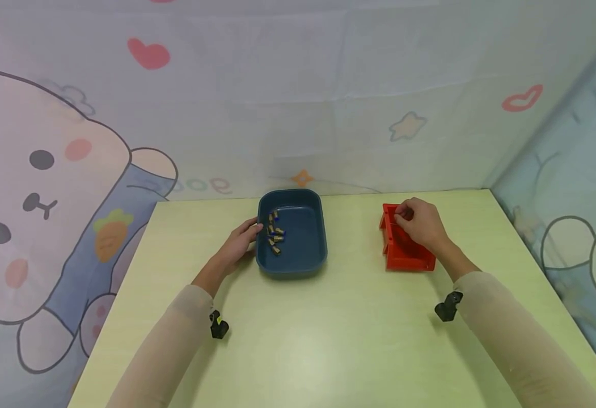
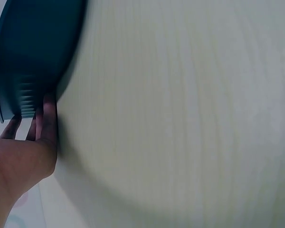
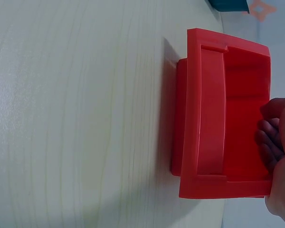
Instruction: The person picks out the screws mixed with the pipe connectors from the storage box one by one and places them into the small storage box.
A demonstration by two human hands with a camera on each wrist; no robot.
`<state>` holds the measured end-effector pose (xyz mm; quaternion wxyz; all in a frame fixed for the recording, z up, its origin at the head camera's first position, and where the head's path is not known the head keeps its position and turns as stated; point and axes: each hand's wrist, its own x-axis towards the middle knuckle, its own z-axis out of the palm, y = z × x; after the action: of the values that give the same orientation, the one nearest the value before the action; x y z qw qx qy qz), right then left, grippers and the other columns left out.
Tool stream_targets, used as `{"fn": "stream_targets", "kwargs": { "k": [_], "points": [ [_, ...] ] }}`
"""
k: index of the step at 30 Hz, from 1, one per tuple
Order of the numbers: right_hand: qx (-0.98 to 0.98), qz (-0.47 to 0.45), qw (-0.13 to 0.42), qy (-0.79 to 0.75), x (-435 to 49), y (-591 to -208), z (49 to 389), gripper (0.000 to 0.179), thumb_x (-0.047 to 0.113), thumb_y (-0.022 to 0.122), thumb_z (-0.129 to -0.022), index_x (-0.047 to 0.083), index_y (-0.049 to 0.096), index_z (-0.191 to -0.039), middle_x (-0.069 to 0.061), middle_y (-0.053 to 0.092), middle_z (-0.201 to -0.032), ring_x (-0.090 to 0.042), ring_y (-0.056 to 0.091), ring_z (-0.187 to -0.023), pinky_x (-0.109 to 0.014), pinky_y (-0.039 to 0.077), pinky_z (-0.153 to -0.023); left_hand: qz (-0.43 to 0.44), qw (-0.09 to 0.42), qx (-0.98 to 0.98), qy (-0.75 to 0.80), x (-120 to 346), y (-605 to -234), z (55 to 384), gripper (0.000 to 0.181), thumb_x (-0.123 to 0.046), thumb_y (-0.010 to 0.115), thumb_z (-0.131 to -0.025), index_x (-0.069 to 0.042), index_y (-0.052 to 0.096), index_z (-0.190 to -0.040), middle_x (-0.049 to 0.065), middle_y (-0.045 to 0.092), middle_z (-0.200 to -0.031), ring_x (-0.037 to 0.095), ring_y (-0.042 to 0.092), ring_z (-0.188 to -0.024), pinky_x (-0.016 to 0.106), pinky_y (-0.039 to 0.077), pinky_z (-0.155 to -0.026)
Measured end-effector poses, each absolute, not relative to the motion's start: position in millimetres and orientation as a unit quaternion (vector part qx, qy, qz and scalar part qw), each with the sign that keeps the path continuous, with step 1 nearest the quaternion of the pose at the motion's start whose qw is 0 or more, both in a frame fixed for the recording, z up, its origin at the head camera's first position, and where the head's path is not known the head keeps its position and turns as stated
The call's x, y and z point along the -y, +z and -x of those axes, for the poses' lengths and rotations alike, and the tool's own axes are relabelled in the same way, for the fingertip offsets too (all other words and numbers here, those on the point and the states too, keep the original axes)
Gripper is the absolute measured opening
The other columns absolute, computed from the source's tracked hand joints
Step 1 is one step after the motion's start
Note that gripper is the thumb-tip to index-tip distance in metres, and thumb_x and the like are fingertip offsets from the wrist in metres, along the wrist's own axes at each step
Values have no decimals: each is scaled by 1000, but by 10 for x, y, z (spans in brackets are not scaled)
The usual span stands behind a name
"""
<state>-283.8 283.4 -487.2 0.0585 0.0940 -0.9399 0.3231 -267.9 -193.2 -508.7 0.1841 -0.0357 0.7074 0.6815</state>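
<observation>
A dark blue tray (image 1: 300, 238) stands on the table, with several small brass-coloured fittings (image 1: 278, 238) with blue parts along its left side. My left hand (image 1: 236, 243) grips the tray's left edge, thumb at the rim and fingers against the outer wall (image 2: 38, 71). To the right is a red bin (image 1: 410, 262), its inside partly covered by my right hand (image 1: 422, 222). That hand reaches over the bin's far part with its fingers bent. In the right wrist view, the fingers (image 3: 270, 137) are inside the red opening; whether they pinch anything is hidden.
The pale wood-grain table (image 1: 349, 328) extends between the two containers and towards me. A printed cloth (image 1: 298, 113) hangs along the table's far edge, and another stretch of cloth (image 1: 583, 170) borders the right side.
</observation>
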Motion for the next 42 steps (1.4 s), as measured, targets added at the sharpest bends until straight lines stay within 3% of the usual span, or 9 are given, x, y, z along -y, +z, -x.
{"fn": "stream_targets", "kwargs": {
  "k": [11,32,42],
  "points": [
    [938,-102,66,325,-2834,-4889,2875,15,10,67,-103,-3,68,-111,-20,68,-105,-35,63,-95,-50,56,-87,34,182,-711,679,1945,-5085,2686,65,-39,51,-113,-15,28,-169,17,40,-165,33,34,-155,56,34,-123],
    [936,-85,15,341,-2896,-4699,2893,18,15,66,-105,-1,68,-114,-18,68,-105,-32,60,-96,-42,54,-85,27,182,-711,679,1869,-5093,2711,64,-42,52,-112,-17,32,-168,15,40,-166,34,34,-155,57,35,-122],
    [921,-124,49,367,-2601,-4618,2907,13,13,69,-103,1,69,-108,-14,68,-99,-29,61,-91,-38,53,-81,26,178,-714,676,1851,-5060,2728,62,-40,50,-113,-16,32,-167,15,41,-165,34,36,-154,57,37,-121]
  ]
}}
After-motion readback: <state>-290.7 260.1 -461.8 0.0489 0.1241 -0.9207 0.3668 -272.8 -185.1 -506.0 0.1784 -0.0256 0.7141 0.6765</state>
